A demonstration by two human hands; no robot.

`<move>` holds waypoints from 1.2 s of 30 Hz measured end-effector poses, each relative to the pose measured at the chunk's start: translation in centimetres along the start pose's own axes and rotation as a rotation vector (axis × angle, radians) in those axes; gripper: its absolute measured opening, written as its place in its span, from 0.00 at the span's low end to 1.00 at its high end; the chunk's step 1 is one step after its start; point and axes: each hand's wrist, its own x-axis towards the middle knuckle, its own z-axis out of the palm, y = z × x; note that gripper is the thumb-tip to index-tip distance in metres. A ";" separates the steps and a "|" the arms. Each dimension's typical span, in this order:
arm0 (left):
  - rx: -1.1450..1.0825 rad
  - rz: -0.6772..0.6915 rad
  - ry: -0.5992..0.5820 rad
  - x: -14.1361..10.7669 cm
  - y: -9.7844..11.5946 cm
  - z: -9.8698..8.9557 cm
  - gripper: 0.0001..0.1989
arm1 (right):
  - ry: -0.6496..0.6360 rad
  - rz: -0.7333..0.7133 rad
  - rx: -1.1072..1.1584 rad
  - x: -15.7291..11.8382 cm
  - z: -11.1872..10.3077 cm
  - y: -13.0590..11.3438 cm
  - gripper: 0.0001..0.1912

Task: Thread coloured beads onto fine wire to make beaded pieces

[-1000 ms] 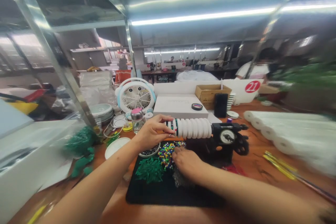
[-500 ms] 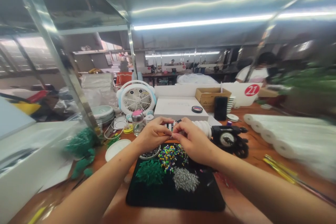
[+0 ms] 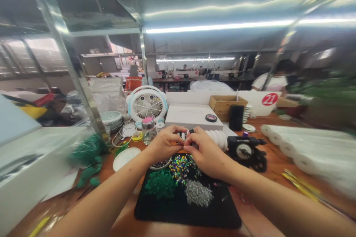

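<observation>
My left hand [image 3: 166, 142] and my right hand [image 3: 204, 150] meet above the far edge of a black mat [image 3: 189, 216]. Both are closed, fingertips pinched together; whatever they pinch is too small to make out. Just behind the fingers is part of a black and white device [image 3: 183, 134]. On the mat lie green strips [image 3: 160, 184], a heap of multicoloured beads [image 3: 179, 168] and a pile of small silvery pieces [image 3: 198, 193]. A round dish of dark bits [image 3: 161, 163] is partly hidden by my left hand.
Behind stand a white fan [image 3: 147, 104], a glass jar [image 3: 148, 131], a white box [image 3: 191, 116] with black tape [image 3: 211, 118], and a cardboard box [image 3: 222, 105]. A black machine [image 3: 246, 151] and white rolls [image 3: 300, 152] are at right. A person [image 3: 274, 77] sits beyond.
The whole view has shifted slightly, so the scene sits a little further right and lower. My hands stay together, fingertips still pinched.
</observation>
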 end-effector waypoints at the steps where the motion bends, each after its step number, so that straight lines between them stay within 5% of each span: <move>1: 0.001 0.004 0.003 0.0 0.0 0.0 0.02 | -0.021 -0.002 -0.009 -0.1 0.0 0.0 0.08; 3: -0.013 0.001 0.005 -0.2 0.1 0.1 0.04 | -0.053 -0.006 -0.013 -0.3 -0.1 0.1 0.08; 8: -0.016 -0.017 0.009 -1.1 0.0 0.8 0.33 | -0.052 -0.042 -0.016 -0.8 -0.1 0.5 0.08; 11: 0.026 0.016 -0.005 -1.0 -0.4 1.1 0.39 | -0.054 -0.078 -0.015 -0.4 -0.3 0.8 0.07; 17: -0.422 -0.322 -0.133 1.3 -0.7 0.1 0.57 | -0.034 0.017 -0.022 2.1 -1.0 1.4 0.05; 21: -0.475 -0.481 -0.178 2.5 -0.9 -0.8 0.55 | -0.037 -0.020 -0.078 3.2 -1.2 1.6 0.05; 36: -0.518 -0.516 -0.176 2.7 -1.1 -0.9 0.50 | 0.027 -0.152 -0.106 2.9 -0.9 2.2 0.05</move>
